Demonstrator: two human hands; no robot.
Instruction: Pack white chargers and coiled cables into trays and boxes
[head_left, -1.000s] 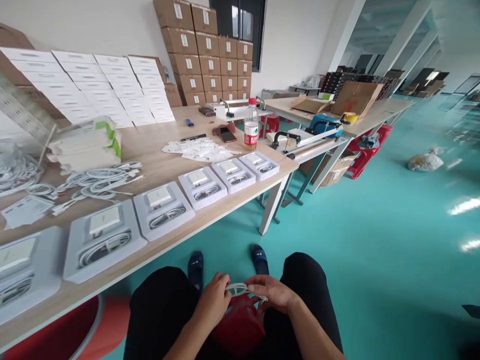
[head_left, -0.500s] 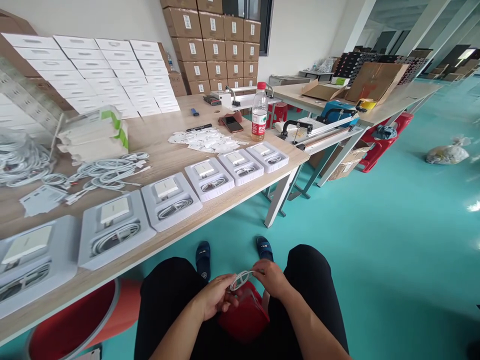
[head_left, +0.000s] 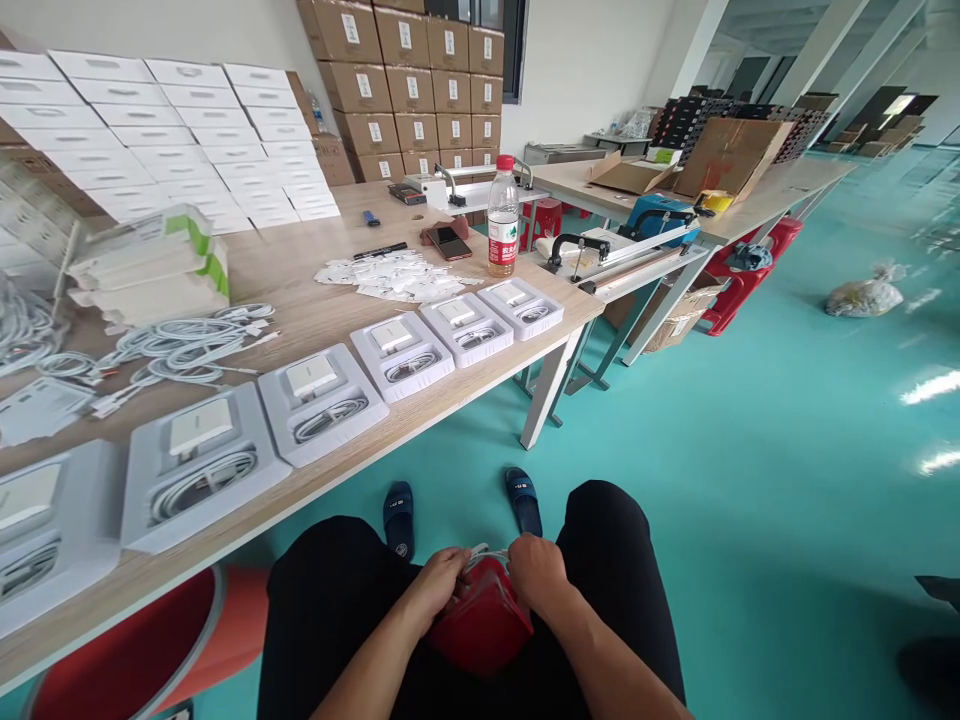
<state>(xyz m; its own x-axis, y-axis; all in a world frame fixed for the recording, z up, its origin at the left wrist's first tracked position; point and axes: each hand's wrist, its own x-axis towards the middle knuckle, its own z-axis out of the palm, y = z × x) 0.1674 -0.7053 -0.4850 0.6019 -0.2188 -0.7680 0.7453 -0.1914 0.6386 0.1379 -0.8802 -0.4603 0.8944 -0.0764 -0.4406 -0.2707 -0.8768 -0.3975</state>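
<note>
Between my knees, a white charging cable (head_left: 487,553) is held low over the red stool seat (head_left: 484,630). My left hand (head_left: 441,580) is closed on the cable's left side, its fingers partly hidden. At the other side, my right hand (head_left: 538,570) grips the cable with curled fingers. Along the table's near edge stands a row of white trays, among them one tray (head_left: 262,470), each with a white charger (head_left: 201,428) and a coiled cable (head_left: 204,484). A heap of loose white cables (head_left: 187,343) lies behind the row.
On the wooden table (head_left: 292,245) are paper slips (head_left: 397,274), a phone (head_left: 448,242), a bottle (head_left: 503,220) and stacked white boxes (head_left: 202,140). A red bin (head_left: 244,625) stands below the table at left. Brown cartons (head_left: 412,90) rise behind.
My hands have drawn the looped cable lower and flatter, and my right hand has closed further around it. The view has shifted slightly to the right.
</note>
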